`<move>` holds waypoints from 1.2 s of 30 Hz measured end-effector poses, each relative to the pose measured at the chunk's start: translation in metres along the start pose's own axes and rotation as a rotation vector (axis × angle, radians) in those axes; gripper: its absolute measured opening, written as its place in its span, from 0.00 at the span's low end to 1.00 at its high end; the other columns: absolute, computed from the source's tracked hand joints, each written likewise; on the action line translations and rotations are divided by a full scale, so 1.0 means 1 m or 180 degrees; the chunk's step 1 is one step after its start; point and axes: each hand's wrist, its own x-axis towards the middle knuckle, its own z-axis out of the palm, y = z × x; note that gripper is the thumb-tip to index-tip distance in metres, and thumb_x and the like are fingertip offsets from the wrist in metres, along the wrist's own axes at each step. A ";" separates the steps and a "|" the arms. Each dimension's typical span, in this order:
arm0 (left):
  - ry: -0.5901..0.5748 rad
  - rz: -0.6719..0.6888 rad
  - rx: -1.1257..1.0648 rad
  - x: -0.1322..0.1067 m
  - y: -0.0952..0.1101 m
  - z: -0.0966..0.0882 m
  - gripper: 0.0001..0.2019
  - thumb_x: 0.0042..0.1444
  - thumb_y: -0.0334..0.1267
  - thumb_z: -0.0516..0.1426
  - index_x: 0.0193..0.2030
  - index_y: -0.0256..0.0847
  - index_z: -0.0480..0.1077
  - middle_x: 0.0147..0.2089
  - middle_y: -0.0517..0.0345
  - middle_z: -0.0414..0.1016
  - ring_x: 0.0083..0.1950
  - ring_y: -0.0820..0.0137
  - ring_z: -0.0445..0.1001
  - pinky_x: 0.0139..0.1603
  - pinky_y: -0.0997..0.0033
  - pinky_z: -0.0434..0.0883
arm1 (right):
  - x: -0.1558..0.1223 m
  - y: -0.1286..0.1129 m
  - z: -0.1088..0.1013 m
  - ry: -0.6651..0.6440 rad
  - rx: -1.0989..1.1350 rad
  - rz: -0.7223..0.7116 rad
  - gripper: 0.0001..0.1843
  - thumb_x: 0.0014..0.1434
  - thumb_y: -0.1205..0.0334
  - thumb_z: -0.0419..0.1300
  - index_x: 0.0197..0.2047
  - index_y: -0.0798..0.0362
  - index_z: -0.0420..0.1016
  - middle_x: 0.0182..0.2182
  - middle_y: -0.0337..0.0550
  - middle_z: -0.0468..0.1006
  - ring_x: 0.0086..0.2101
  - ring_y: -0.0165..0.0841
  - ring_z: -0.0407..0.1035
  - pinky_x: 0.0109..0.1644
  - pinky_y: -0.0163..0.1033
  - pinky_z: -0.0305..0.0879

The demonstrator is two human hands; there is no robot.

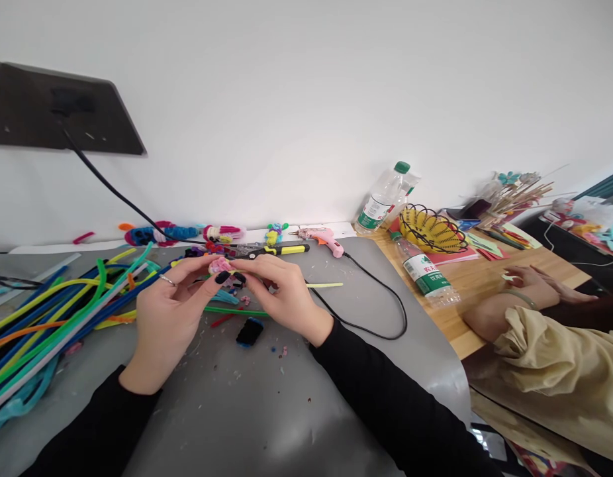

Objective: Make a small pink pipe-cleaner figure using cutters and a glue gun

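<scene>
My left hand (170, 311) and my right hand (281, 295) meet above a grey mat (267, 411), fingers pinched together on a small pink fuzzy piece (220, 265) held between them. Both hands are closed on it. Just below the hands lie a green pipe cleaner (234, 311), a red scrap and a small black-and-blue object (249, 331). Black sleeves cover both my forearms.
A heap of coloured pipe cleaners (53, 311) lies at left. Scissors (271, 250) and a pink glue gun (324, 237) with its black cord sit behind. At right, on a wooden table (480, 281), are water bottles (425, 275), a yellow wire basket (430, 230) and another person's arm (529, 311).
</scene>
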 end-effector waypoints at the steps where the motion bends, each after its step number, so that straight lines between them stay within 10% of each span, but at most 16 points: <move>1: 0.0014 -0.0017 -0.0014 0.000 0.000 -0.001 0.20 0.45 0.52 0.70 0.43 0.44 0.83 0.46 0.51 0.86 0.49 0.55 0.83 0.51 0.51 0.84 | 0.000 0.000 0.000 -0.0023 0.0020 0.0043 0.16 0.74 0.64 0.53 0.54 0.54 0.81 0.34 0.43 0.79 0.34 0.31 0.71 0.44 0.37 0.72; 19: -0.0120 0.0433 -0.0283 -0.002 -0.003 0.001 0.14 0.53 0.42 0.70 0.48 0.57 0.84 0.50 0.60 0.84 0.54 0.60 0.79 0.50 0.59 0.83 | -0.001 -0.002 0.000 -0.0228 0.0068 0.0288 0.18 0.74 0.65 0.51 0.59 0.54 0.79 0.35 0.43 0.79 0.33 0.30 0.70 0.44 0.37 0.71; 36: -0.0104 0.0238 -0.0127 -0.003 -0.002 0.000 0.14 0.51 0.48 0.70 0.43 0.47 0.85 0.49 0.54 0.85 0.53 0.56 0.81 0.52 0.53 0.84 | 0.000 0.001 -0.003 -0.0181 0.0042 0.0274 0.17 0.75 0.62 0.52 0.52 0.54 0.83 0.32 0.43 0.78 0.33 0.32 0.71 0.43 0.38 0.70</move>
